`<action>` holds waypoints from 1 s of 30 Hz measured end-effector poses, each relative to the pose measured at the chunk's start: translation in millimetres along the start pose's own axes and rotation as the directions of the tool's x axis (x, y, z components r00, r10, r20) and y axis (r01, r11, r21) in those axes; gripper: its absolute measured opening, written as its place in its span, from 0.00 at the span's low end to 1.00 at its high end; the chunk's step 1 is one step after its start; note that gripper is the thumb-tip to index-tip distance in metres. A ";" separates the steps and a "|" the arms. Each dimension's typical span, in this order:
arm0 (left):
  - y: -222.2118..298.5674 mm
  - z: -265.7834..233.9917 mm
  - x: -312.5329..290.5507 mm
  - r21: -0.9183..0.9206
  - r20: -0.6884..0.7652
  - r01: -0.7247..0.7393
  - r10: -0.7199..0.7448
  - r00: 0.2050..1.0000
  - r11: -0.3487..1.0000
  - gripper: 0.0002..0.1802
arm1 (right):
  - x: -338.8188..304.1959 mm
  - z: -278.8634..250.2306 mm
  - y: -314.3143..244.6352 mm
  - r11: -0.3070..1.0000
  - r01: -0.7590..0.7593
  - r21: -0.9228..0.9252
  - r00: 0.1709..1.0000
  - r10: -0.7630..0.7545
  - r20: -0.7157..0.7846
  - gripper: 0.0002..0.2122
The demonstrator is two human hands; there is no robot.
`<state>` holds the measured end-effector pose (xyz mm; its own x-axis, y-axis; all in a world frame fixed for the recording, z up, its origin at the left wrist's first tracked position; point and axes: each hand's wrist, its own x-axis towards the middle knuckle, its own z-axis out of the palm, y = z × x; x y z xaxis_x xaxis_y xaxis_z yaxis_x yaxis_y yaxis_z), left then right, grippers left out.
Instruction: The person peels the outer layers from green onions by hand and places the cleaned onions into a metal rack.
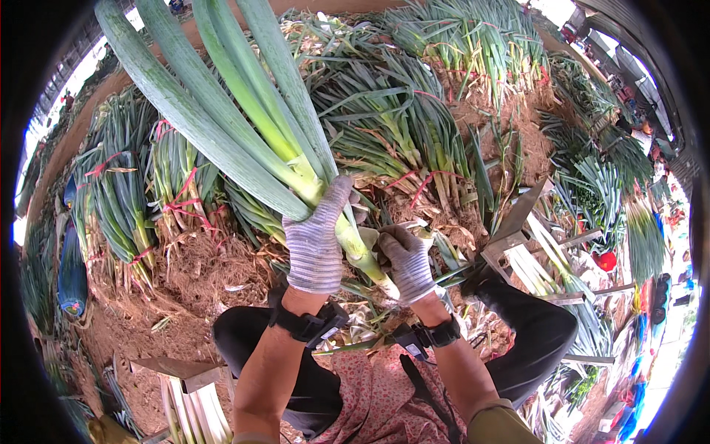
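Observation:
A thick green onion slants across the middle, its broad green leaves fanned toward the upper left and its pale root end pointing down right. My left hand, in a grey striped glove, is wrapped round the stalk just below where the leaves part. Beside the lower stalk is my right hand, gloved alike with dark, soiled fingertips. Its fingers are curled together against the stalk; a pale piece of outer leaf shows at them, though the exact grip is partly hidden.
Tied bundles of green onions stand on the soil ahead and to the left. A metal-topped rack holding trimmed white stalks is at right; a similar rack is lower left. Loose leaf scraps lie between my knees.

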<state>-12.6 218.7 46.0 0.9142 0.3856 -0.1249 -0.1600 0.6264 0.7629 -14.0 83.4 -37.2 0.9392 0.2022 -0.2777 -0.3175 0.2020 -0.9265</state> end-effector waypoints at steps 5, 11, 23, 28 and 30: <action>-1.5 -4.3 4.4 -0.026 0.063 -0.008 0.009 0.998 1.000 0.12 | -6.5 9.9 -15.9 0.974 0.210 -0.087 0.973 -0.199 0.120 0.12; 0.1 -7.1 3.1 -0.072 0.150 -0.006 0.017 0.989 0.997 0.15 | 3.6 2.5 -2.2 0.947 0.064 -0.315 0.997 -0.050 0.050 0.08; 31.4 -16.2 10.2 -0.131 0.254 0.092 -0.056 0.966 0.987 0.45 | 0.2 -75.7 16.8 0.259 0.062 -0.964 0.995 -0.094 0.039 0.12; 22.2 -28.0 23.5 -0.304 0.470 0.183 -0.019 0.882 0.935 0.46 | -13.0 -27.4 -22.4 0.922 0.271 -0.277 0.935 -0.184 0.302 0.20; 19.1 -25.9 25.3 -0.289 0.610 0.174 0.041 0.792 0.941 0.53 | -20.7 -10.7 -31.7 0.970 0.220 -0.104 0.865 -0.145 0.480 0.19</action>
<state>-2.1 258.0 41.0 0.9441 -0.0819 0.3192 -0.0995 0.8526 0.5130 -22.0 62.6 -4.8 0.7954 0.6058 0.0156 -0.0876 0.1404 -0.9862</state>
